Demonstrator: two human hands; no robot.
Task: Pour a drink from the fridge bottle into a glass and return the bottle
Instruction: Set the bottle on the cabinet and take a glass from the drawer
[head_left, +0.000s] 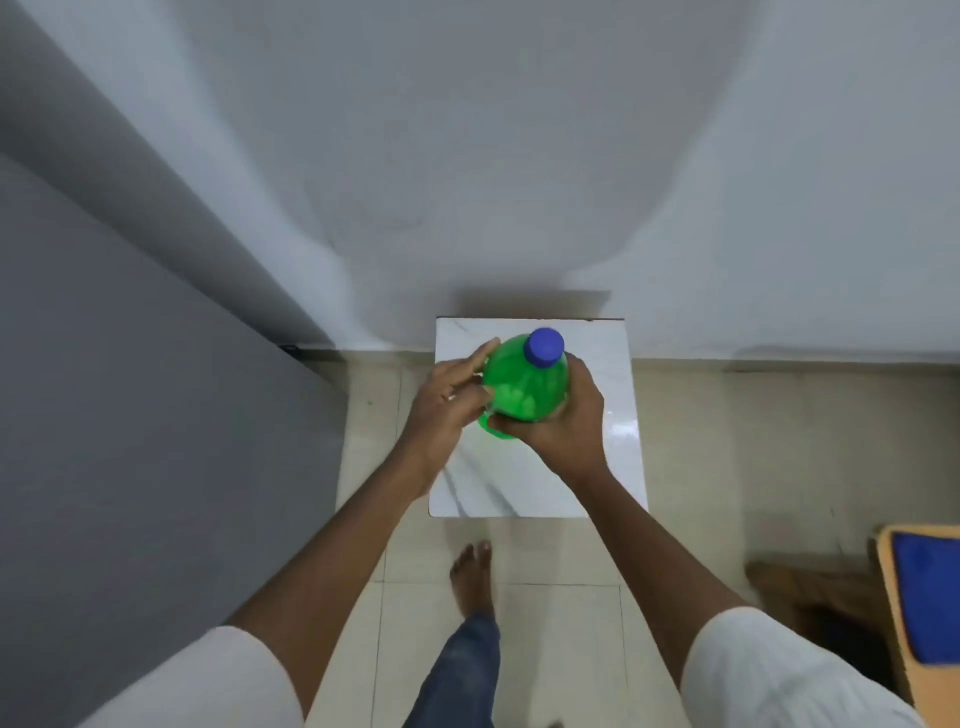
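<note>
Bottle (524, 384) upright over tabletop (597, 467); our right hand (563, 415) wraps it, left hand (447, 400) fingers spread, touching (cap (544, 345) on, nearer right).

A small white marble-patterned table (618, 415) stands at frame centre, its far edge against a white wall (519, 156). Beige floor tiles (519, 623) surround it. A grey panel (130, 415) fills the left side. At the lower right edge, a wooden seat (889, 597) carries a blue cushion (930, 597).
</note>
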